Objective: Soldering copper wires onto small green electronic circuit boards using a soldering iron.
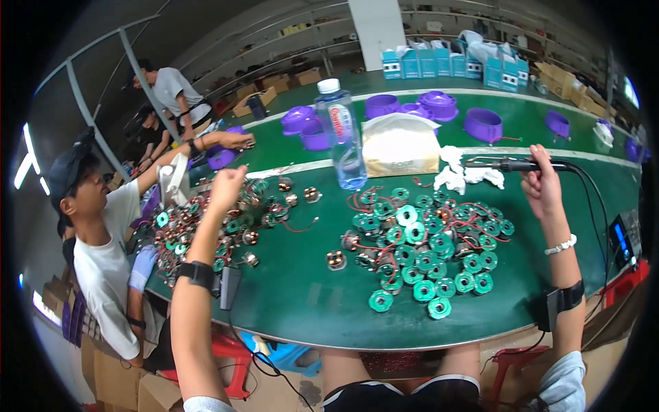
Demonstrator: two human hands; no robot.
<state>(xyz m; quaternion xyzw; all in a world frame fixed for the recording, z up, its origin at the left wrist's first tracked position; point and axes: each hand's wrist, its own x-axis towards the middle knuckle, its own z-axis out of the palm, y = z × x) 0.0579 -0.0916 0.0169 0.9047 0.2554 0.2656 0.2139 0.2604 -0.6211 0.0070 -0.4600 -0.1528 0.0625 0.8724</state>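
Green counter (295, 312), seen through the head camera I work from afar, curves across the middle of my view. On the right, my right hand (542, 187) is closed around the black handle of a soldering iron (516, 165), whose tip points left at crumpled white tissue (450, 180); I cannot tell whether they touch. Its cable (596, 187) drops toward a small unit with a lit blue display (622, 240) at the counter's right edge. My left hand (227, 189) is raised, fingers curled, near a heap of copper-wound motor parts (180, 235) on the left; whether it holds anything, I cannot tell. Between the two hands, a pile of motor parts (425, 261) topped with green ring-shaped boards (439, 307) lies loose on the counter, threaded with red wires (357, 200).

Behind that pile stand a clear, white-capped bottle (348, 147), its liquid level hard to judge, and a beige paper bag (401, 145), contents hidden. Round purple bowls (482, 127) sit farther back; a red wire (506, 139) lies beside one. Teal boxes (427, 64) line the far side, pale plastic (473, 45) bulging from their tops, with an open cardboard box (555, 80) to their right. At left, a co-worker in a white shirt (104, 275) wears a pale blue glove (143, 266) near the heap.
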